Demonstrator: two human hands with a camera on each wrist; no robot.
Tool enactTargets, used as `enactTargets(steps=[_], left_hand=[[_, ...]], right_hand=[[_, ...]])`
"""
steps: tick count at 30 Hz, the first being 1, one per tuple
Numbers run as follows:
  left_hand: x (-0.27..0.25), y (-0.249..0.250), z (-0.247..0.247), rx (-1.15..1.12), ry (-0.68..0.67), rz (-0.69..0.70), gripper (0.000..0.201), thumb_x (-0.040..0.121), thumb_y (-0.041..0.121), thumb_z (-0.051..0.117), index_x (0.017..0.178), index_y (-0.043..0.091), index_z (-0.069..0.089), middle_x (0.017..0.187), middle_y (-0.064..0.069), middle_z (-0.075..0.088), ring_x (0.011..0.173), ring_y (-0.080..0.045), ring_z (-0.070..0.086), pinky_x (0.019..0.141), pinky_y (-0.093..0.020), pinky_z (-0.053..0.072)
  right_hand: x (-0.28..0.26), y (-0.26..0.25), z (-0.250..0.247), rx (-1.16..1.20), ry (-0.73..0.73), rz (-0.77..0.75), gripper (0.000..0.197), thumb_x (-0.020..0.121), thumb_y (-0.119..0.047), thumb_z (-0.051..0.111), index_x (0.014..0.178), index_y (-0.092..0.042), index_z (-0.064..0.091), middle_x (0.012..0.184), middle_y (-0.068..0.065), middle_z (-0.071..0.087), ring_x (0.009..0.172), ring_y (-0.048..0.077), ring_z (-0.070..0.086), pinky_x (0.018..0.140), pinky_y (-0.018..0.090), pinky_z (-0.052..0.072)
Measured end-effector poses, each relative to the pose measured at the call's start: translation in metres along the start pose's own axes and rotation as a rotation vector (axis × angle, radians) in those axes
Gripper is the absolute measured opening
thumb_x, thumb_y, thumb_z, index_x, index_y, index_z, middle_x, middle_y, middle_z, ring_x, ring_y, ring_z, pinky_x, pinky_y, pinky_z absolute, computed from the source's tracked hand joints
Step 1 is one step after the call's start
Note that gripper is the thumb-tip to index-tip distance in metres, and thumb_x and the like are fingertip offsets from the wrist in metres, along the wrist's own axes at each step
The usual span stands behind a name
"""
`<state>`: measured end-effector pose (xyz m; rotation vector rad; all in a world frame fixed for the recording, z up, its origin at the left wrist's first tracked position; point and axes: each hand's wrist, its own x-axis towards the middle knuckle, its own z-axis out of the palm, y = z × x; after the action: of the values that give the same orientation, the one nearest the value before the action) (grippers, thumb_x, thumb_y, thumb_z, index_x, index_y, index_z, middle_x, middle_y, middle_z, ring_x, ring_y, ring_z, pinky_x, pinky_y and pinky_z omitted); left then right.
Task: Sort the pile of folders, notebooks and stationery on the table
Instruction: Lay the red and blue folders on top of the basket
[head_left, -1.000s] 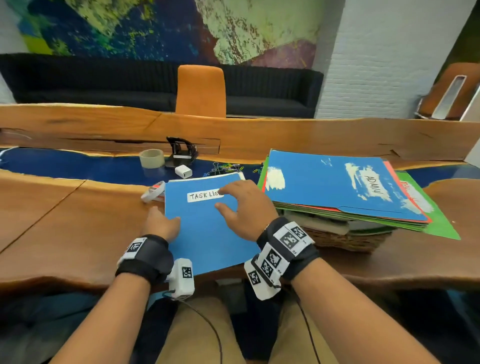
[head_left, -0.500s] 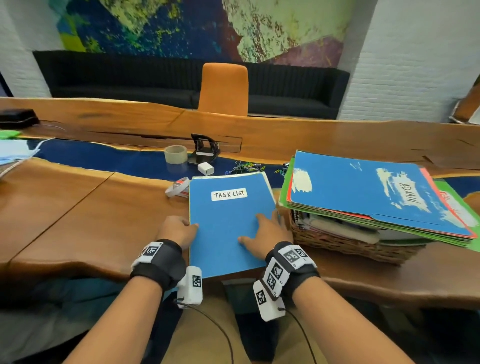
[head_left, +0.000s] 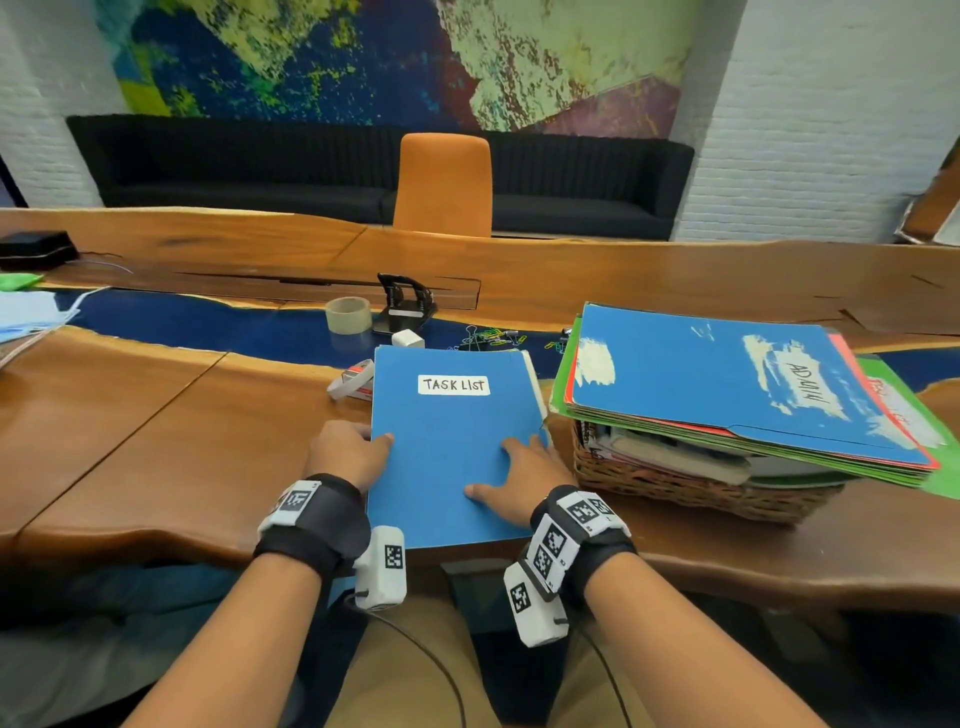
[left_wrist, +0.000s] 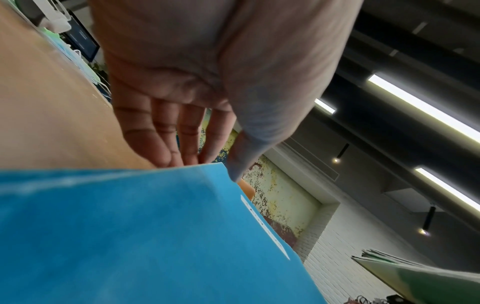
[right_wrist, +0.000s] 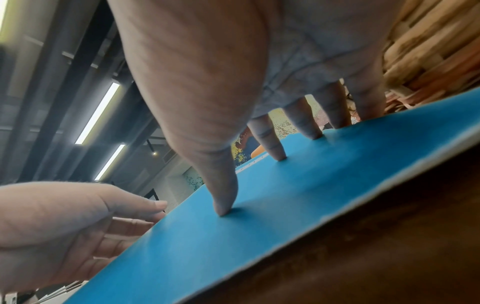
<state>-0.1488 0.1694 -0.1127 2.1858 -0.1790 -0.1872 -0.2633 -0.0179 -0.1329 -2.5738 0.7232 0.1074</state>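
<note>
White brick walls (head_left: 810, 119) flank a multicoloured mural (head_left: 395, 57). Black sofa (head_left: 249, 166) stands below; orange chair (head_left: 441, 184) behind wooden table (head_left: 623, 275). Ceiling strip lights (left_wrist: 420, 105) lit.

Your wrists: black straps (head_left: 317, 519) | white camera pods (head_left: 382, 566) with black square markers | black cables | arms bare | tan trousers (head_left: 395, 670)

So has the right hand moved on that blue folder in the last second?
Yes. The right hand slid from beside the TASK LIST label toward the person, and now presses the blue folder near its lower right edge.
</note>
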Motion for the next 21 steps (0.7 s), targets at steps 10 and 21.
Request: enactTargets(steps=[10, 21], left_hand=[[0.004, 0.008, -0.001, -0.141, 0.113, -0.009, 0.004, 0.092, 0.016, 0.063, 0.093, 0.012, 0.065, 0.098, -0.004, 0.066, 0.092, -0.024, 0.062, 0.077, -0.03, 0.049], [0.03, -0.013, -0.042, -0.924, 0.237, -0.118, 0.008, 0.094, 0.019, 0.065, 0.086, 0.021, 0.066, 0.109, -0.01, 0.07, 0.094, -0.024, 0.064, 0.093, -0.043, 0.053]], right_hand=[[-0.004, -0.005, -0.002, -0.049, -0.041, -0.014, 0.08, 0.076, -0.071, 0.059, 0.14, -0.031, 0.035, 0.161, 0.007, 0.016, 0.149, 0.036, 0.005, 0.117, 0.052, 0.026], [-0.009, -0.066, -0.064, 0.677, 0.358, -0.238, 0.059, 0.09, -0.032, 0.065, 0.142, -0.019, 0.039, 0.119, -0.008, 0.061, 0.107, 0.02, 0.063, 0.094, 0.042, 0.052]])
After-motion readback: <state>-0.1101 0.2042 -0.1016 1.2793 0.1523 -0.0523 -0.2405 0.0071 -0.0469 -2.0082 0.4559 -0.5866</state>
